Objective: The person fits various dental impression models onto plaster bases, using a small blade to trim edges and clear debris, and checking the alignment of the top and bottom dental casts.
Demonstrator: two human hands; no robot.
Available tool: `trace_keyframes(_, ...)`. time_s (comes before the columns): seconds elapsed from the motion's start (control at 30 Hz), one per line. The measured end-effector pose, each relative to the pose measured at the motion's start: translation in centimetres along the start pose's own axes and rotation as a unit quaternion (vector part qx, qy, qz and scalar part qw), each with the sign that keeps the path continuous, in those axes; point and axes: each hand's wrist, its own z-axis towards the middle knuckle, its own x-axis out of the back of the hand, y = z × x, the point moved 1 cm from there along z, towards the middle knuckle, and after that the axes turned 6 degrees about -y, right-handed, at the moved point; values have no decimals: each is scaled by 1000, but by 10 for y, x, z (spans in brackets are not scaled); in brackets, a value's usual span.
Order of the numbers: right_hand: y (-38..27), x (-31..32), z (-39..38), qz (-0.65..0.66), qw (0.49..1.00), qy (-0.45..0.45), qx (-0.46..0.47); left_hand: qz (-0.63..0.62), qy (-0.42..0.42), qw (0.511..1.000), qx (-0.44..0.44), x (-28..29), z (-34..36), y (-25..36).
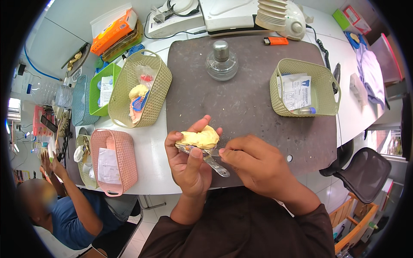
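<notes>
Pale-yellow lumpy mass [198, 137] on a silver-metal tray [185, 148], gripped in the person's left hand [188, 165] above a brown mat [251, 101]. Right hand [251, 163] curled beside the tray's handle [219, 169]; cannot tell whether it grips anything

The yellow mass [198, 137] covers the bowl of the metal tray [217, 167], and the left hand [188, 167] hides part of the tray's underside. Whether the curled fingertips of the right hand [254, 161] pinch something thin is too small to tell. A folded sheet [109, 165] masks much of the pink basket's [131, 161] inside. The upper edge crops the white device [230, 13]. At left, the co-worker's [77, 221] face is blurred, and what those hands handle stays unclear.
</notes>
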Motion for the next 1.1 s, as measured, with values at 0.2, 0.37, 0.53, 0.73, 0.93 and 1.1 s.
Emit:
trace_keyframes(0.2, 16, -16, -1, 46, 999, 17, 22, -1, 5, 1000, 16, 0, 1, 1)
trace_keyframes(0.37, 16, -14, 0, 164, 984, -39, -59, 18, 2, 1000, 6, 1, 0, 4)
trace_keyframes(0.53, 18, -11, 1, 234, 965, -59, -101, 36, -7, 999, 5, 4, 0, 2)
trace_keyframes(0.73, 24, -5, -2, 154, 984, -40, -79, 42, 24, 999, 14, 0, 3, 3)
trace_keyframes(0.93, 43, 24, -1, -160, 984, -68, -40, -157, 30, 974, 160, 16, 10, 8)
trace_keyframes(1.1, 23, 24, 24, -24, 987, -148, 60, -229, -29, 938, 258, 13, 9, 2)
